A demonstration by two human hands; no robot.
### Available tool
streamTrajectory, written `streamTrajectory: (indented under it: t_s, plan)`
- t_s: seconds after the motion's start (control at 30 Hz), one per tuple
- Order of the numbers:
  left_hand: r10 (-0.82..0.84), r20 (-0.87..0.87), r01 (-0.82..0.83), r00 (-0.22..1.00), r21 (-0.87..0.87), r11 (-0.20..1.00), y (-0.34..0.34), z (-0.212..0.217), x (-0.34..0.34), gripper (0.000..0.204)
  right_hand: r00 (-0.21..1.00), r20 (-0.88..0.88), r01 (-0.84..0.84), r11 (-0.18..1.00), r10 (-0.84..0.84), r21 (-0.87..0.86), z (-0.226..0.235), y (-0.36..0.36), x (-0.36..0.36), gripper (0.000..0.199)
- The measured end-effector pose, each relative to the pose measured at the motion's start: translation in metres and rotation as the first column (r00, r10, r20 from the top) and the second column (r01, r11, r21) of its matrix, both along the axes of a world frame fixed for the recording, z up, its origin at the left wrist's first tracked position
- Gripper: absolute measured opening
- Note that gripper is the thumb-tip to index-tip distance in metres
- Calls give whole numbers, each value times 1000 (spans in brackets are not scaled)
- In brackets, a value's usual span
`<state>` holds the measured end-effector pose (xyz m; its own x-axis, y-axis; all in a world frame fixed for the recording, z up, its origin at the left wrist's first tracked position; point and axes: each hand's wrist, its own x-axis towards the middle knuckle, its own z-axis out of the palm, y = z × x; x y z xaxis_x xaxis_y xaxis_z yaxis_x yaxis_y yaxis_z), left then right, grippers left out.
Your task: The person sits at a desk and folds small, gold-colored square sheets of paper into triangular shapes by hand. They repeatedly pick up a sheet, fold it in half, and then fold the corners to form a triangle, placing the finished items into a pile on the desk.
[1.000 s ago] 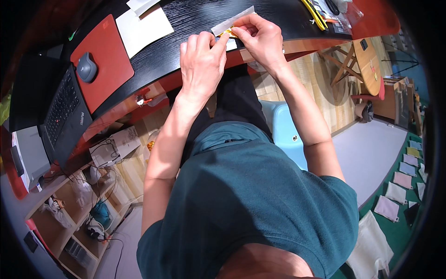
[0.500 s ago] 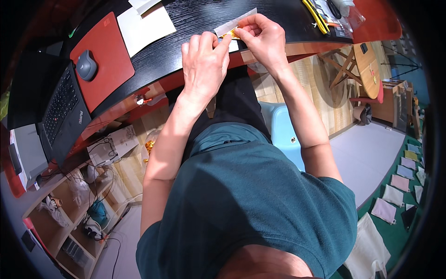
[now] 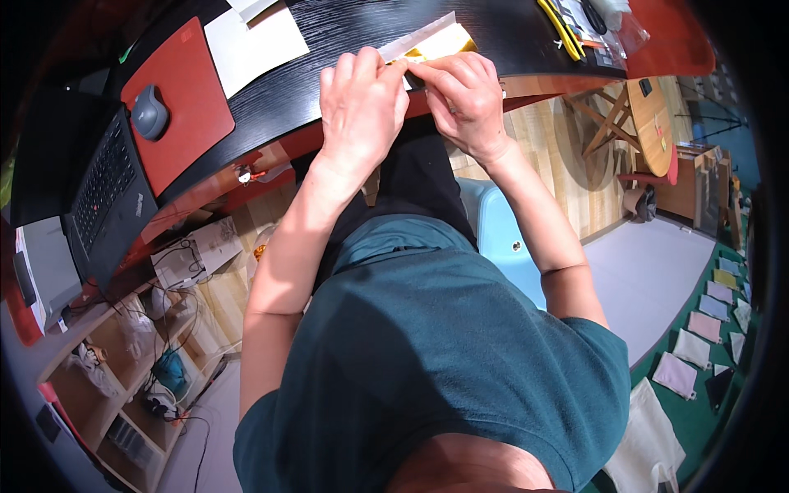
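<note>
At the front edge of the black desk, a sheet of gold foil paper (image 3: 448,39) with white faces and a turned-up white flap lies beyond my fingers. My left hand (image 3: 362,107) is closed, thumb and forefinger pinching the near edge of the sheet. Close beside it, my right hand (image 3: 464,103) is also closed, its fingertips pinched at the same edge and nearly touching the left ones. The fingers hide most of that near edge, so how it is folded there cannot be made out.
To the left are a grey mouse (image 3: 150,112) on a red mat (image 3: 193,99), white papers (image 3: 255,49) and a black laptop (image 3: 107,189). Yellow-handled scissors or pliers (image 3: 561,29) lie at the far right by plastic packaging (image 3: 612,20). A light blue stool (image 3: 497,230) stands beneath me.
My right hand has come down and turned, so its fingertips now meet the near edge beside my left. More of the gold and white sheet shows beyond the hands.
</note>
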<state>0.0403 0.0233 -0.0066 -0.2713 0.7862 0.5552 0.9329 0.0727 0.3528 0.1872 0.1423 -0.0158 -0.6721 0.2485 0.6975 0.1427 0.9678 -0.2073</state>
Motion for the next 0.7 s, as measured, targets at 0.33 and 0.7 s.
streamTrajectory:
  t_s: [0.33, 0.7]
  plan:
    - [149, 383, -97, 912, -153, 984, 17, 12, -17, 15, 987, 158, -34, 994, 17, 102, 7, 1, 3, 52]
    - [196, 430, -49, 881, -331, 942, 23, 17, -37, 19, 952, 304, -100, 975, 36, 197, 23, 7, -6, 34]
